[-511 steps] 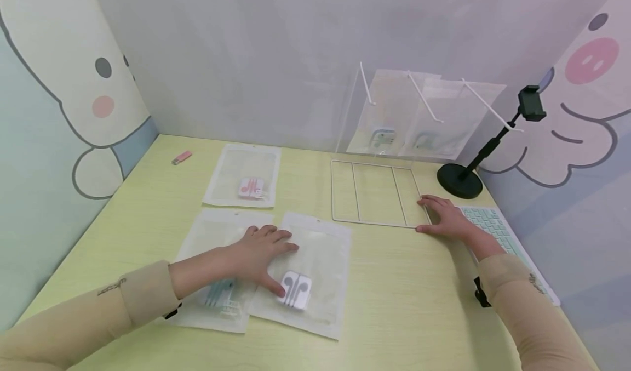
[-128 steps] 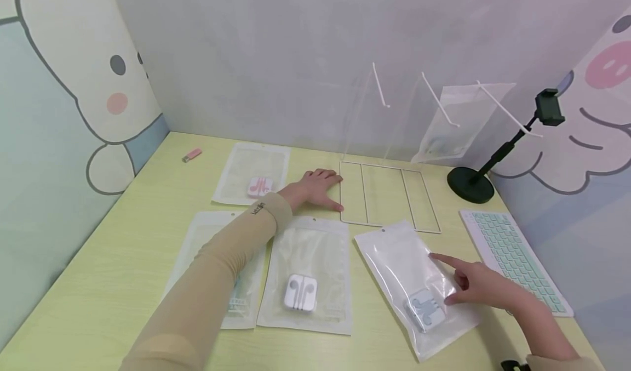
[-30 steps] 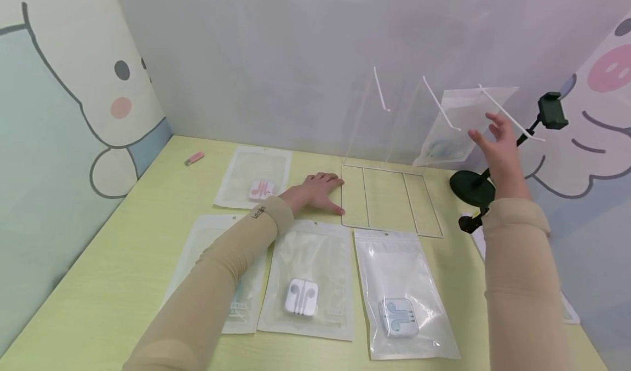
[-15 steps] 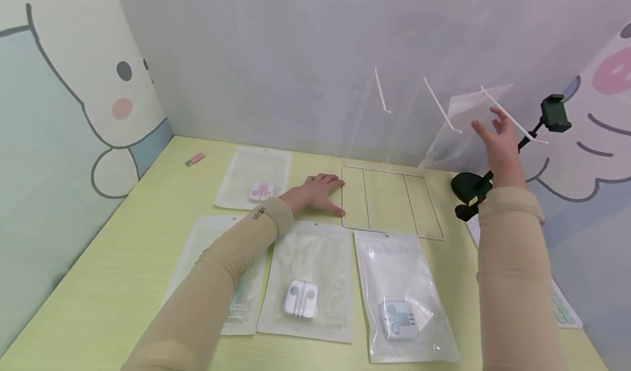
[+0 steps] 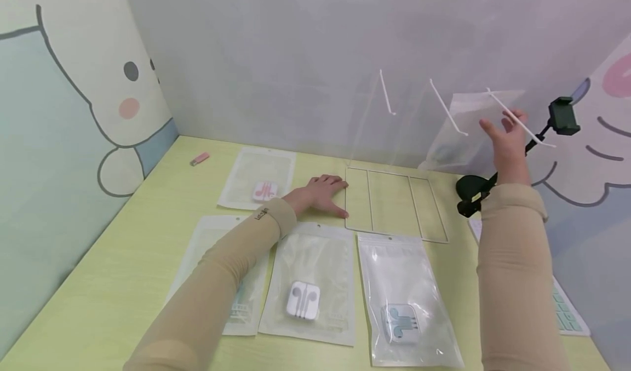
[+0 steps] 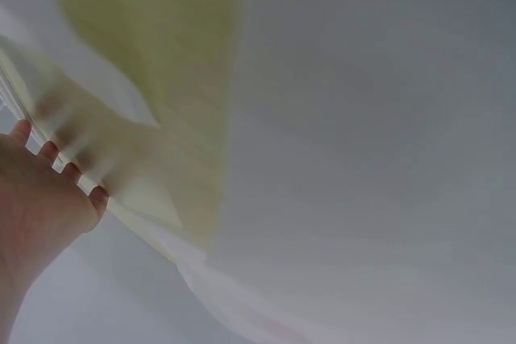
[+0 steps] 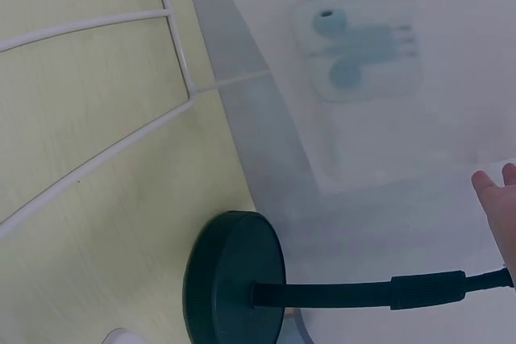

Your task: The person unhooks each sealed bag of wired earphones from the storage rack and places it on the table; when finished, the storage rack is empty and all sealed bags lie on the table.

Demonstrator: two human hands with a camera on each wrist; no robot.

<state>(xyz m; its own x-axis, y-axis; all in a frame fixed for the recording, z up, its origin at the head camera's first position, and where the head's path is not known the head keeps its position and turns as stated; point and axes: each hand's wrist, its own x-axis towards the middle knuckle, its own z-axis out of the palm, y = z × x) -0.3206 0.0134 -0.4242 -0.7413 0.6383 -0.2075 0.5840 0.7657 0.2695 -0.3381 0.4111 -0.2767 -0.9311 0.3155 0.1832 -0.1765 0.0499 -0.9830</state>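
My left hand (image 5: 322,195) lies with fingers spread, fingertips and thumb at the left base wire of a white wire rack (image 5: 371,198). My right hand (image 5: 510,143) is raised beside the rack's right prong (image 5: 512,116), thumb and fingers apart. It is at the edge of a white zip bag (image 5: 470,108) hanging there. In the right wrist view the thumb (image 7: 488,187) sits close to this bag's edge, and blue earphones in a square case (image 7: 355,46) show through. Nearer on the table lies a clear-fronted bag (image 5: 409,272) of blue earphones.
Three more bagged earphone sets lie left: pink (image 5: 265,190), white (image 5: 303,300) and one partly under my left sleeve (image 5: 214,234). A pink USB stick (image 5: 199,159) is farther left. The black phone stand (image 5: 564,116) and keyboard (image 5: 569,310) are at right.
Since several seconds ago, my right hand has left the blue earphone bag, now lying straighter, and risen to the hanging bag, which has shifted. Earlier, two bags hung there. The left hand stays at the rack.
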